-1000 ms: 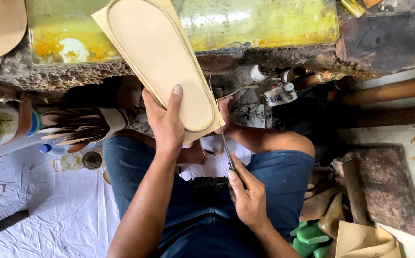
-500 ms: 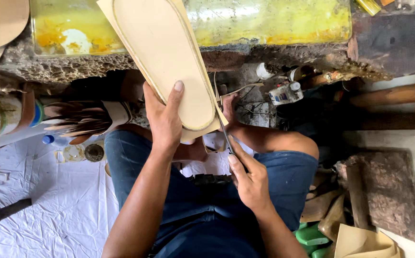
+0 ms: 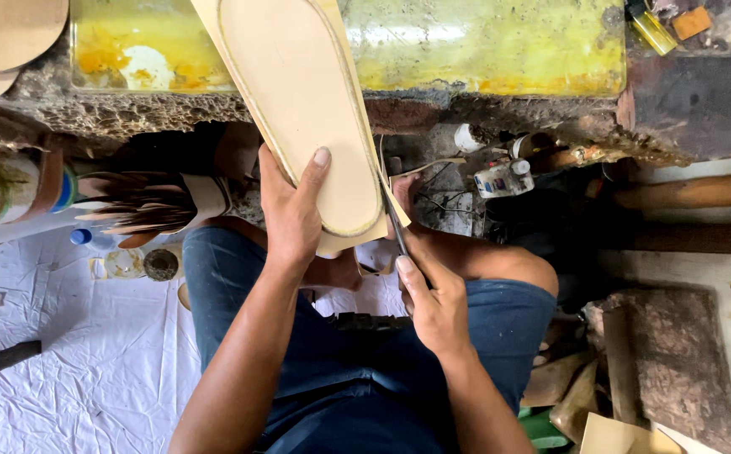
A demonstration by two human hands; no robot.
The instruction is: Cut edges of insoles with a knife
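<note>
My left hand (image 3: 291, 212) grips the near end of a tan shoe sole (image 3: 302, 101) glued on a wider tan sheet, thumb on top. The sole leans up against the glue-stained workbench (image 3: 483, 50). My right hand (image 3: 433, 298) holds a thin metal knife (image 3: 392, 219), its blade against the right edge of the sole, where a narrow trimmed strip curls away. I sit with my knees in blue shorts (image 3: 340, 370) below the sole.
More tan soles (image 3: 4, 38) lie at the top left. Glue bottles and small containers (image 3: 500, 172) sit under the bench. Leather scraps and a brown board (image 3: 668, 370) lie at the right, a white cloth (image 3: 63, 353) at the left.
The knife in my right hand has slid further up along the sole's right edge. My left hand keeps the same grip on the sole.
</note>
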